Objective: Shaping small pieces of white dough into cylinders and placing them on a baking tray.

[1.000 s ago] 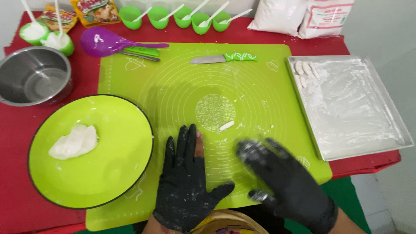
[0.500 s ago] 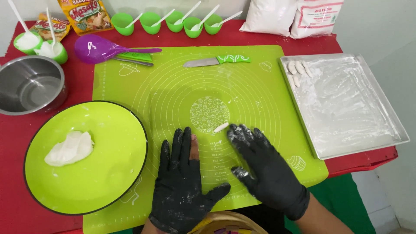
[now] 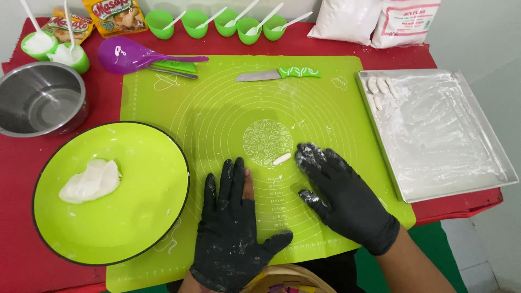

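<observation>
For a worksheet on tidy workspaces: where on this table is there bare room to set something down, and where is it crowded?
Free: the green silicone mat between the green-handled knife and the small white dough roll, and most of the floured metal tray. Crowded: the back edge, with the row of small green cups, and the near mat under the left hand and right hand.

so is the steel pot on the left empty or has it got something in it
Empty, as far as the view shows: the steel pot shows only its bare shiny bottom and walls, with no dough or powder inside. A thin film of liquid cannot be ruled out.
</observation>
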